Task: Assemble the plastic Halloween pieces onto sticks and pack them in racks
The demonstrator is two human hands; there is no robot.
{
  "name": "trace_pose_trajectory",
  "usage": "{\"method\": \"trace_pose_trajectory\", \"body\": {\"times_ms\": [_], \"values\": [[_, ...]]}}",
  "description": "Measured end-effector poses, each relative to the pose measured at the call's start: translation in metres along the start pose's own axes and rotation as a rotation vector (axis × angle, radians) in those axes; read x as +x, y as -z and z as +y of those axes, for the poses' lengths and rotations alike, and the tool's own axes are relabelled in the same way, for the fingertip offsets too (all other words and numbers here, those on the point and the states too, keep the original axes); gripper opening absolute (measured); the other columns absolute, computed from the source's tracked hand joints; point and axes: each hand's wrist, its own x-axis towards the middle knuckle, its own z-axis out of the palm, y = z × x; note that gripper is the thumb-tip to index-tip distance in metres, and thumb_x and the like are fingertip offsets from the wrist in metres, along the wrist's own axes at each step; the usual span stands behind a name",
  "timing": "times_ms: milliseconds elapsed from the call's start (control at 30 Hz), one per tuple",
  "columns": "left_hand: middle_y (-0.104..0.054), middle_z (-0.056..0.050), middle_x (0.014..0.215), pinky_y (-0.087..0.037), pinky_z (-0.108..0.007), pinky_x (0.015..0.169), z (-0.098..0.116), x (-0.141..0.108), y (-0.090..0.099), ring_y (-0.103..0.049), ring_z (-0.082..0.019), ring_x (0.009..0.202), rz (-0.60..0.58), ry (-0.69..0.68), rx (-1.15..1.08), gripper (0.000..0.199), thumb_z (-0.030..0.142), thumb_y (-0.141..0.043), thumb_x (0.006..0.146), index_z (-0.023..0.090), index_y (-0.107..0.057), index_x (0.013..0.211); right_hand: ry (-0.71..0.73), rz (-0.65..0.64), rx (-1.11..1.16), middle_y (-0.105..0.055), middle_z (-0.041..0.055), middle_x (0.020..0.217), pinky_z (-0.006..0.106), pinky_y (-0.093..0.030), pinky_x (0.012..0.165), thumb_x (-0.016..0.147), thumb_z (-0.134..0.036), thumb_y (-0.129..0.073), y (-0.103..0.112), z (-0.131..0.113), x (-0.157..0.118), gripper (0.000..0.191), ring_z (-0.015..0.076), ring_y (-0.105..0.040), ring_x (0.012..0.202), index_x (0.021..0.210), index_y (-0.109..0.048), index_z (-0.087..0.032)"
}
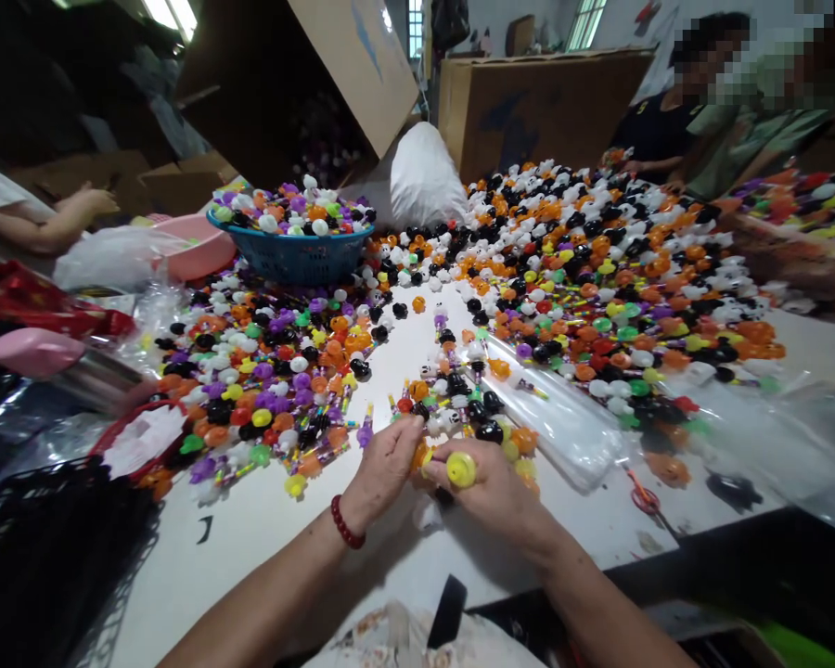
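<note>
My right hand (494, 482) is closed around a yellow plastic figure (461, 469) whose rounded end pokes out past my fingers. Close beside it, my left hand (387, 467), with a red bead bracelet (346, 524) at the wrist, has its fingers bent and pressed together. An orange piece (419, 456) shows at its fingertips, partly covered, so its exact shape is unclear. Just beyond both hands lie several black figures (490, 430) and white ghost figures among small candy-filled tubes. Yellow and orange figures (526, 440) sit to the right of my right hand.
Piles of colourful figures (271, 380) spread left and right over the white table (201, 566). A blue basket (299, 255) full of them stands behind. Clear plastic bags (557, 417) and orange-handled scissors (644, 499) lie right; a pink-lidded bottle (70, 362) stands left. Other people work around the table.
</note>
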Motion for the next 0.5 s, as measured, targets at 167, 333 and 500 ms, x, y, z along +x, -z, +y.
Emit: {"method": "trace_pose_trajectory", "body": {"times_ms": [167, 333, 500], "values": [[-0.037, 0.007, 0.060, -0.021, -0.023, 0.043, -0.015, 0.000, -0.007, -0.030, -0.009, 0.047, -0.026, 0.306, -0.291, 0.045, 0.067, -0.047, 0.087, 0.022, -0.045, 0.081, -0.107, -0.061, 0.139, -0.060, -0.0006, 0.068, 0.026, -0.039, 0.059, 0.091, -0.037, -0.059, -0.003, 0.017, 0.005, 0.027, 0.0126, -0.050, 0.063, 0.074, -0.065, -0.017], [-0.038, 0.004, 0.061, -0.029, -0.025, 0.054, -0.012, 0.007, 0.001, -0.036, -0.011, 0.057, 0.152, -0.030, 0.096, 0.046, 0.057, -0.049, 0.090, 0.020, -0.042, 0.064, -0.152, -0.073, 0.146, -0.060, -0.0005, 0.069, 0.026, -0.040, 0.060, 0.090, -0.036, -0.060, -0.001, 0.025, 0.013, 0.027, 0.0130, -0.051, 0.065, 0.073, -0.063, -0.016], [-0.038, 0.004, 0.058, -0.031, -0.026, 0.053, -0.018, 0.003, 0.000, -0.037, -0.013, 0.056, 0.150, 0.048, 0.027, 0.044, 0.055, -0.043, 0.093, 0.022, -0.039, 0.065, -0.028, -0.024, 0.024, -0.056, -0.0018, 0.066, 0.026, -0.036, 0.058, 0.089, -0.025, -0.058, -0.017, 0.021, 0.009, 0.025, 0.0127, -0.049, 0.063, 0.065, -0.056, -0.018]]}}
